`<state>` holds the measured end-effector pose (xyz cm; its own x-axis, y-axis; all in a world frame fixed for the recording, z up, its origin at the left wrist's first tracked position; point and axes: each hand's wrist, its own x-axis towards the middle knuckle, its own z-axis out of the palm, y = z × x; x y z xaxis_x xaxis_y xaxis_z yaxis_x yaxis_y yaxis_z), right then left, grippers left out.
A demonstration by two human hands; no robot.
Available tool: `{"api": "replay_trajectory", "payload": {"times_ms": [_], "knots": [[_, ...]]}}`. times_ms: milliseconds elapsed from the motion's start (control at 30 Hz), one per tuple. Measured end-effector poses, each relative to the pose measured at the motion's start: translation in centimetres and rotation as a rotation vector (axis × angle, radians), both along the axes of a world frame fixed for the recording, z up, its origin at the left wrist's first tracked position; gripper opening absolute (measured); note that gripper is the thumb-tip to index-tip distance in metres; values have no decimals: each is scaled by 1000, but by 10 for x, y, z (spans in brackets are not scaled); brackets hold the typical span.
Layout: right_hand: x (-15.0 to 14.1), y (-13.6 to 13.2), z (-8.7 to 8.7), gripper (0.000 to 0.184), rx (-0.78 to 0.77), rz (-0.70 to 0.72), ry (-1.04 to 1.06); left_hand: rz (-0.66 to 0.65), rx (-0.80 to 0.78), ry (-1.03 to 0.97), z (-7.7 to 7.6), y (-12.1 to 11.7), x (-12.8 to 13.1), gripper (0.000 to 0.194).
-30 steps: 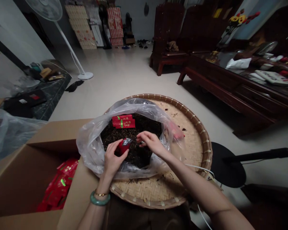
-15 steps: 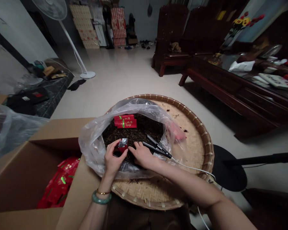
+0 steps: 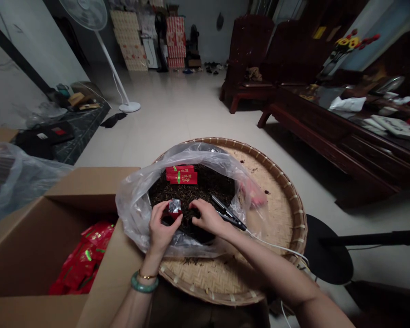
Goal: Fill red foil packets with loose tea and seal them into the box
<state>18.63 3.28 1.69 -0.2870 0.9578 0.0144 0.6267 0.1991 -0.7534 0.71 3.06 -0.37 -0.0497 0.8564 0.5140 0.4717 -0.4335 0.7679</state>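
Observation:
My left hand point(image 3: 162, 225) grips a small red packet point(image 3: 176, 214) between thumb and fingers, its silvery inner end facing up. Beside it, my right hand point(image 3: 207, 217) hovers over dark loose tea leaves point(image 3: 208, 182), fingers curled inward; whatever lies between them is too dark to make out. The leaves fill a clear plastic bag point(image 3: 131, 200), its mouth spread wide. On the leaves lie several red packets point(image 3: 181, 177) with gold lettering and a green mark. A black hair straightener point(image 3: 230, 214) with a white cord rests at the bag's right side, partly behind my right wrist.
Under the bag is a round woven bamboo tray point(image 3: 276, 218) with scattered leaves. An open cardboard box point(image 3: 123, 259) at left contains many red packets point(image 3: 85, 255). A black round stand base point(image 3: 324, 250) is at right. Farther off are a white fan point(image 3: 130, 107) and dark wooden furniture point(image 3: 314, 123).
My right hand has drawn back to the right, away from the red packet, and its fingers have curled. My left hand still holds the packet. The view has shifted slightly.

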Motion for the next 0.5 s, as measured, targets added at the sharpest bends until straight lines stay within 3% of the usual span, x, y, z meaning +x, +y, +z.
{"api": "replay_trajectory", "payload": {"times_ms": [67,200,267,400,500], "knots": [[0,3,-2,29,-107,-94,295,8,11,-22,0,0,0,40],[-3,4,-1,26,-622,-277,1015,37,17,-50,-2,0,0,40],[-5,3,2,21,-817,-328,1271,44,22,-51,-2,0,0,40],[-8,4,10,22,-1049,-457,1586,32,45,-44,-2,-1,-1,39],[-11,7,13,26,-1075,-571,1685,15,43,-41,-2,-1,-1,39]]}}
